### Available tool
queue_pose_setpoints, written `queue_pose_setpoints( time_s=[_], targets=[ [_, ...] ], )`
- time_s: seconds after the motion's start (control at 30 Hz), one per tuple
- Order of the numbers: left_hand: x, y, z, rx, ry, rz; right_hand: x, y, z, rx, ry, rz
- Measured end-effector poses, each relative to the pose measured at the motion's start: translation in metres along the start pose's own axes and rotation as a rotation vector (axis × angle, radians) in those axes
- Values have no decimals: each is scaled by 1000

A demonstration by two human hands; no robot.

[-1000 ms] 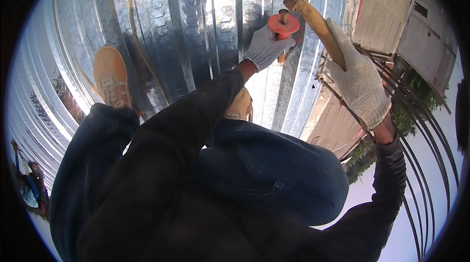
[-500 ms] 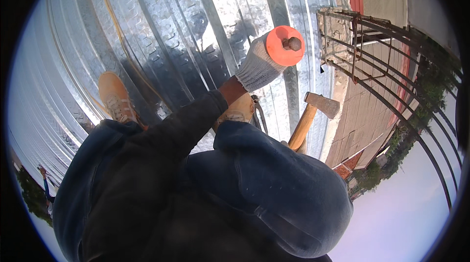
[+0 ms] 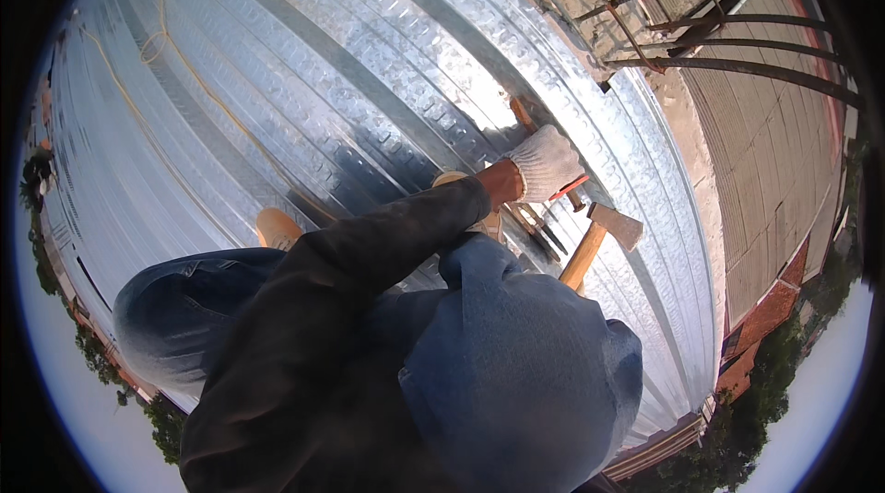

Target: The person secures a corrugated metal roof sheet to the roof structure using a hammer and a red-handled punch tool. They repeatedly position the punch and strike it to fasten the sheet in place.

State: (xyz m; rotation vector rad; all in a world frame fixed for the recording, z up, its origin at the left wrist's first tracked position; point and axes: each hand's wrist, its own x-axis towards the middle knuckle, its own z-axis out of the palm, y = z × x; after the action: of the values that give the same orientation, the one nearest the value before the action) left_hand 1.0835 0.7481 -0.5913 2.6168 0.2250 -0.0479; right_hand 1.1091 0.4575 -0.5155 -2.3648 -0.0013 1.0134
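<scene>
My left hand (image 3: 546, 166), in a pale knitted glove, is closed around a chisel with an orange hand guard (image 3: 569, 187). The guard shows nearly edge-on, and the chisel's steel head (image 3: 577, 202) sticks out past it. Beyond the glove, a brown rod-like piece (image 3: 522, 113) lines up with the grip; whether it belongs to the chisel I cannot tell. Close by is a hammer (image 3: 616, 226) with a blocky metal head. Its wooden handle runs behind my bent right knee (image 3: 525, 336), which hides my right hand.
Ribbed metal decking (image 3: 323, 60) lies under my boots (image 3: 277, 228). Dark thin tools (image 3: 536, 233) rest near my right foot. A yellow cord (image 3: 221, 106) crosses the sheets at left. Bent rebar (image 3: 728, 55) juts from a concrete stub at upper right, beside the deck's edge.
The left hand has lowered and tilted the chisel, so its guard has gone from face-on to edge-on. The whole view has turned. The hammer head stays close to the chisel.
</scene>
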Motion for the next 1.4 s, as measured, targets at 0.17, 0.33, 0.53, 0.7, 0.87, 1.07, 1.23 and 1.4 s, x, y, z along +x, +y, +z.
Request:
queue_pose_setpoints(
  time_s=[0.17,0.33,0.53,0.7,0.87,1.07,1.23,1.4],
  targets=[
    [13,-17,0,102,-215,18,-12,18,-7,216,-32,56],
    [9,-30,-1,-119,-194,-9,-20,17,-6,304,35,-24],
    [16,-21,-13,-13,-318,26,5,60,-7,341,82,-193],
    [16,-23,0,40,-259,5,-18,22,-18,401,-17,39],
    [24,-15,11,68,-251,-28,-23,54,-19,414,9,38],
    [5,-49,12,89,-162,28,-28,41,-10,436,-9,-1],
    [15,-38,13,40,-197,155,-30,36,3,362,-6,-47],
    [20,-38,5,86,-296,130,-29,42,4,358,11,-24]
  ],
)
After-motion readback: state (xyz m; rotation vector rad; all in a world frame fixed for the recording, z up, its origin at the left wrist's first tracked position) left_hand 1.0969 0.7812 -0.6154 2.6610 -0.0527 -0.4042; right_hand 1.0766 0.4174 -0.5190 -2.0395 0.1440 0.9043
